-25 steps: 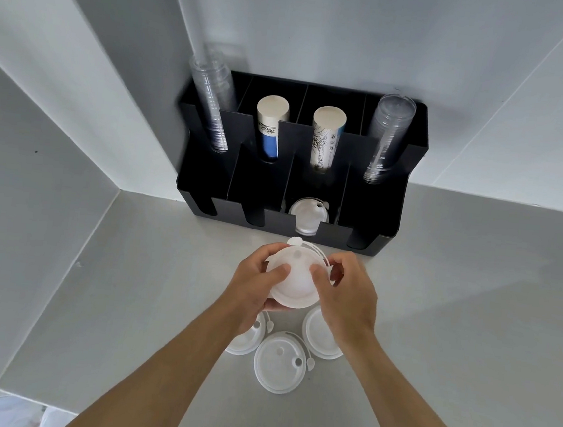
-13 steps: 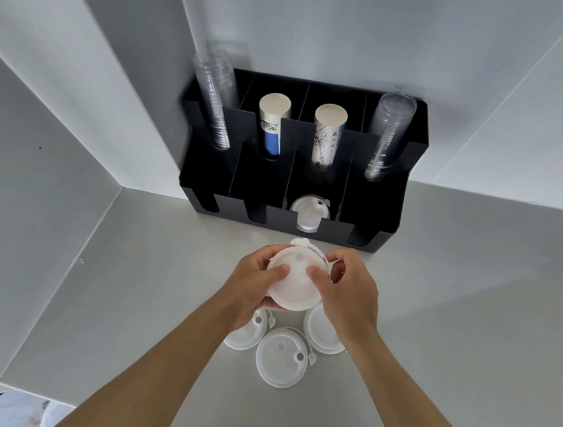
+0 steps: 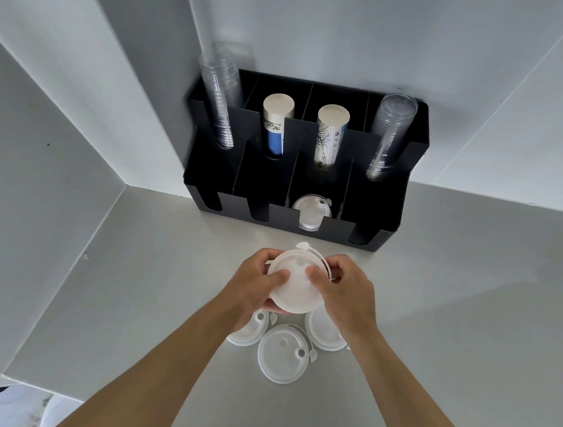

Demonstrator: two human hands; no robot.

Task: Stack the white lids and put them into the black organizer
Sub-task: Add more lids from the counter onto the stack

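Head view: both hands raised over a grey counter (image 3: 437,297) set in a white-walled corner.
Edges and room: the counter's near edge runs along the lower left; bare surface lies open to the right of the hands, and a clear strip separates them from the black organizer (image 3: 391,203) against the back wall.
Left hand (image 3: 252,289): fingers curled round the left rim of the held lids (image 3: 295,292), thumb pressed on top.
Right hand (image 3: 348,295): pinching the right rim, thumb on top.
Held lids: white, stacked, lifted above the counter; how many I cannot tell.
Loose lids: three on the counter under the hands: left lid (image 3: 248,330), middle lid (image 3: 283,356), right lid (image 3: 325,331).
Organizer front row: four slots; the third from the left holds a stored lid (image 3: 309,212).
Organizer back row: two clear cup stacks (image 3: 218,104) at the ends, two paper cup stacks (image 3: 275,123) between.
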